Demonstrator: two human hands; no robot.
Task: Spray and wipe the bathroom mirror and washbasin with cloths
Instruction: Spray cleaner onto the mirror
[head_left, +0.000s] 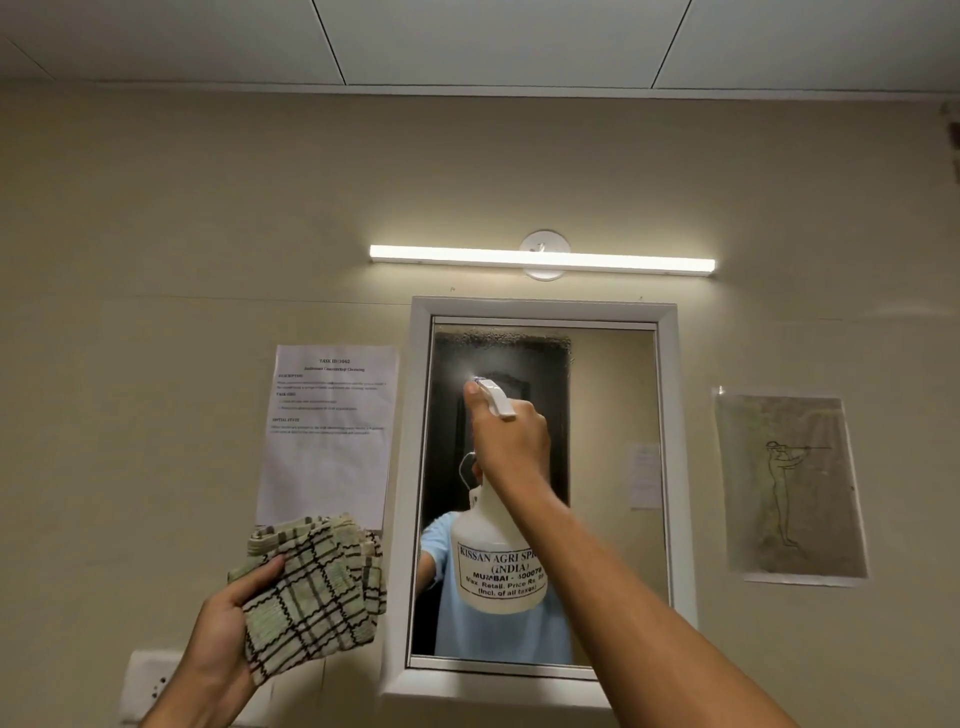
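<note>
Nearest to us, at 7 o'clock of the view, our left hand (221, 631) is raised with the palm up and grips a folded checked cloth (311, 590); the thumb lies on the front of the cloth and the other fingers are hidden behind it. The cloth is pale green with dark lines, and it stands just before the wall, apart from the mirror.

From 5 o'clock our right arm goes up to the middle of the view. The right hand (511, 439) is closed around the neck of a white spray bottle (496, 564), and the first finger lies along the white trigger head (493, 397). The nozzle points at the upper part of the mirror (613, 415), and a small pale mist shows just at its tip. Small drops sit on the glass near the top edge, at 12 o'clock from the nozzle. The bottle body hangs under the hand and carries black printed letters.

The mirror has a white frame (672, 467), and it shows a person in a light blue shirt. Above it, at 12 o'clock, a tube light (540, 259) is lit. At 9 o'clock of the mirror a printed paper sheet (332, 431) is fixed on the wall, and at 3 o'clock hangs a drawing (789, 486) of a standing figure. At the bottom left a white switch plate (148, 686) is partly seen.
</note>
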